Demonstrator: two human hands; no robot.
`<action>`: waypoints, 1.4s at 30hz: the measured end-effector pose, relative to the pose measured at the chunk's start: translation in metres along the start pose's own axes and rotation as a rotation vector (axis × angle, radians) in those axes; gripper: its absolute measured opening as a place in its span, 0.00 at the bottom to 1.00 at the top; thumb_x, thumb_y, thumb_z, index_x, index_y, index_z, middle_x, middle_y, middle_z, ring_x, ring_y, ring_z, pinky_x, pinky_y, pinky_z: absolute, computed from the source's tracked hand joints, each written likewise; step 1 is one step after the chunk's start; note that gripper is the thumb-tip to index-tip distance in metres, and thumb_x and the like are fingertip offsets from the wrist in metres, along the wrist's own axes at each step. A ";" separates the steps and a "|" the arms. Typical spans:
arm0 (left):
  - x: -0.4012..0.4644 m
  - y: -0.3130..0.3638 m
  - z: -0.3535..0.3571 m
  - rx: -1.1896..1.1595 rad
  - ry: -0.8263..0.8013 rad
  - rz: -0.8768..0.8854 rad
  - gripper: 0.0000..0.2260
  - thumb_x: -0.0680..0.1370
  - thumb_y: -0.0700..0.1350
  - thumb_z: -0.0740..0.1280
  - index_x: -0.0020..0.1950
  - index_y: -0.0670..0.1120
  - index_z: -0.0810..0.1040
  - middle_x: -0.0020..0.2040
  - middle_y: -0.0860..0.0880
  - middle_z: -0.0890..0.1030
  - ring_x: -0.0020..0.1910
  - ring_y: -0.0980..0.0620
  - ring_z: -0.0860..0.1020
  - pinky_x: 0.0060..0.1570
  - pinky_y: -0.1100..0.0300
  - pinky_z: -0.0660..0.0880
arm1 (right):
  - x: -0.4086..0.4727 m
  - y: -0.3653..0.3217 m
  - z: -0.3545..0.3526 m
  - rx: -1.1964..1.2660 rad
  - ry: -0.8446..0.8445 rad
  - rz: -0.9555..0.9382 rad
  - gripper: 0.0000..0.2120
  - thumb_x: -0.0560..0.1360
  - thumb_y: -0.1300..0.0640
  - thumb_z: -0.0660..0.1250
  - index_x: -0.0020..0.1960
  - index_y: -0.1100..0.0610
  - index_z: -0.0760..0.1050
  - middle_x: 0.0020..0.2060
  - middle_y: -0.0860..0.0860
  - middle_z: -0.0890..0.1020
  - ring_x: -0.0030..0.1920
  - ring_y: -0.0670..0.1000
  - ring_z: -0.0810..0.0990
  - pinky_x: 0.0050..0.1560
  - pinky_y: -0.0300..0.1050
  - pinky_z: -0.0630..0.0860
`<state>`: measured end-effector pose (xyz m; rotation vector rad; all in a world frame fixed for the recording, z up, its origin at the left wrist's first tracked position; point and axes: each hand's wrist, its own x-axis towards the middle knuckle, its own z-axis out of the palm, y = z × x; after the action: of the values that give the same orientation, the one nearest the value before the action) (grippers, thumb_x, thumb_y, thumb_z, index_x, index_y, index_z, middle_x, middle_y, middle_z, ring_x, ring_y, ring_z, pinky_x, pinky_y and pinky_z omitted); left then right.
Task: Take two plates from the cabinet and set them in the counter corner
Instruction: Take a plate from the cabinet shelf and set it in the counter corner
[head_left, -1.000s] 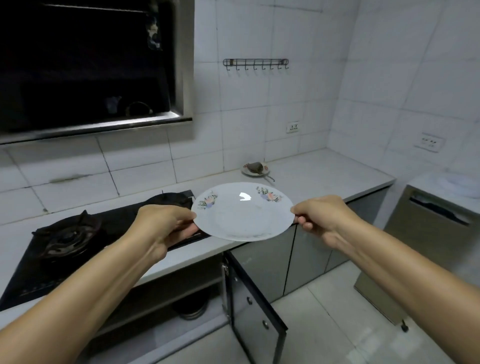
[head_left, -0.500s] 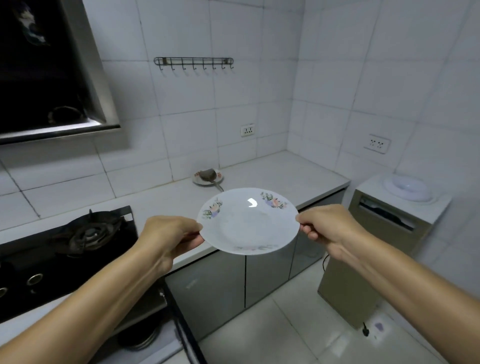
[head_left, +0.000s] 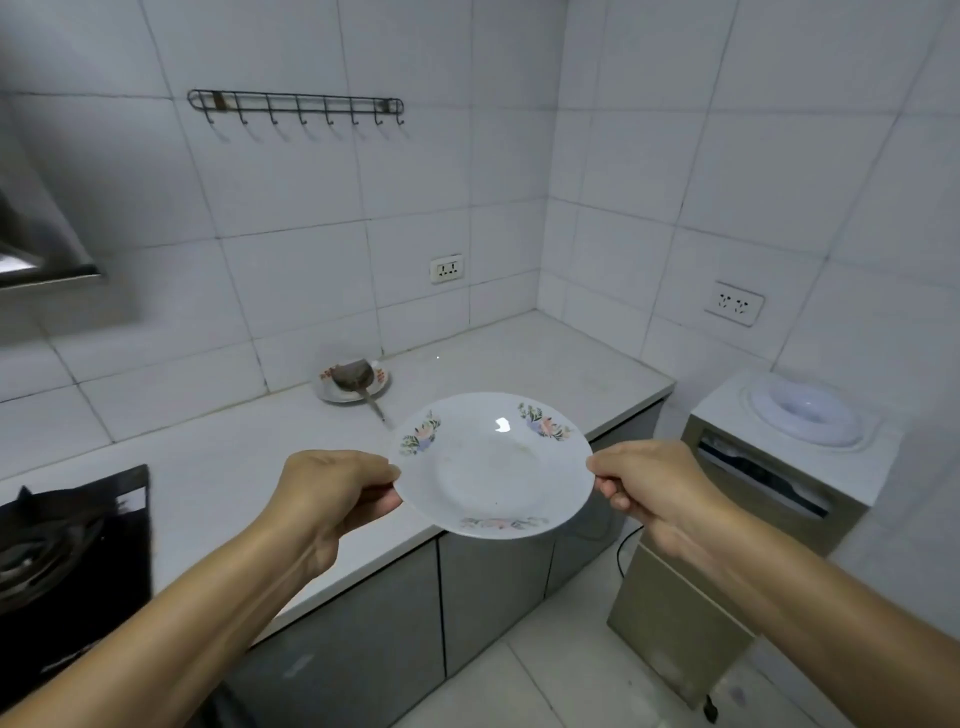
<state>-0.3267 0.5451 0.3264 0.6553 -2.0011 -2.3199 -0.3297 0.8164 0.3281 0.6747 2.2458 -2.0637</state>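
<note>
A white plate with flower prints on its rim is held level in front of me, over the counter's front edge. My left hand grips its left rim and my right hand pinches its right rim. Whether a second plate lies under it cannot be told. The white counter runs back to the tiled corner at the right rear, beyond the plate. The cabinet doors below the counter here are closed.
A small dish with a metal ladle sits near the back wall. A black gas hob is at the left. A water dispenser stands on the floor right of the counter's end. Wall sockets and a hook rail are above.
The view has swung right, along the counter toward the corner. The plate stays held in both hands and has moved right, past the hob. The open cabinet door has left the view.
</note>
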 end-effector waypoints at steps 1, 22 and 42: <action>0.014 0.002 0.008 0.002 -0.006 0.002 0.01 0.68 0.27 0.71 0.37 0.31 0.81 0.37 0.37 0.82 0.26 0.48 0.82 0.27 0.62 0.79 | 0.015 -0.003 0.001 0.000 0.012 0.000 0.03 0.69 0.68 0.69 0.40 0.66 0.81 0.21 0.54 0.77 0.19 0.47 0.70 0.20 0.37 0.68; 0.257 -0.001 0.165 -0.005 0.141 -0.056 0.05 0.69 0.29 0.72 0.32 0.33 0.83 0.32 0.39 0.83 0.26 0.48 0.81 0.28 0.62 0.79 | 0.337 -0.048 0.014 -0.107 -0.152 -0.086 0.07 0.68 0.70 0.66 0.33 0.70 0.79 0.22 0.57 0.76 0.22 0.49 0.70 0.22 0.39 0.67; 0.519 -0.032 0.251 0.001 0.233 -0.220 0.11 0.70 0.27 0.71 0.31 0.38 0.84 0.35 0.39 0.85 0.32 0.43 0.84 0.28 0.58 0.80 | 0.619 -0.037 0.103 -0.175 -0.161 0.061 0.11 0.69 0.72 0.68 0.30 0.63 0.81 0.20 0.55 0.76 0.24 0.53 0.71 0.24 0.42 0.70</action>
<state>-0.8707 0.6461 0.1621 1.1408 -1.9117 -2.2250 -0.9308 0.9020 0.1652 0.5369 2.2508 -1.7978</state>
